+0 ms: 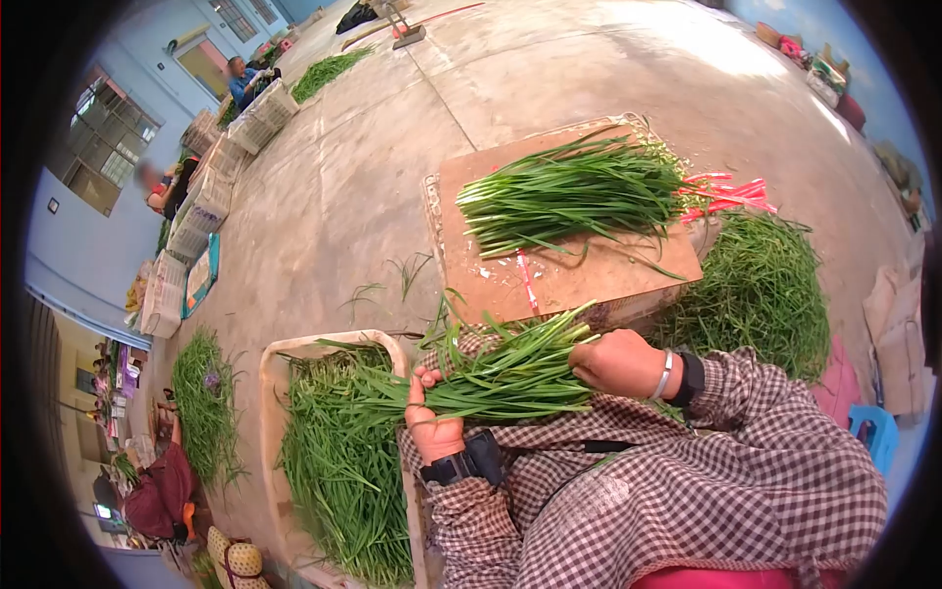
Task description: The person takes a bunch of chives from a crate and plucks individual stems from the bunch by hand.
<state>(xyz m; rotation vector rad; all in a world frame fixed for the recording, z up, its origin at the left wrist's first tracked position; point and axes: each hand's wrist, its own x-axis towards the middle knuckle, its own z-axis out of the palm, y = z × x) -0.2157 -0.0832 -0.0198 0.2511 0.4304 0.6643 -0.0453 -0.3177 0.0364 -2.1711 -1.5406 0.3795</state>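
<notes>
Across my lap lies a loose bunch of garlic chives [510, 368], its pale stem ends pointing right. My left hand [432, 422] cups the leafy end from below, fingers curled around it. At the stem end, my right hand [623, 363] is closed in a pinch on some chives; its fingertips are partly hidden. Just beyond, a larger pile of cut chives [579, 196] rests on a brown board [608, 275]. Red-and-white strips [731, 194] lie by that pile's stem ends, and another strip [527, 280] is on the board.
A pale crate [273, 442] full of chives stands at my left. A heap of greens [756, 285] lies to the right, near a blue stool [873, 427]. Another heap [204, 412] is on the floor at left. Other people sit by white crates [260, 118] along the wall.
</notes>
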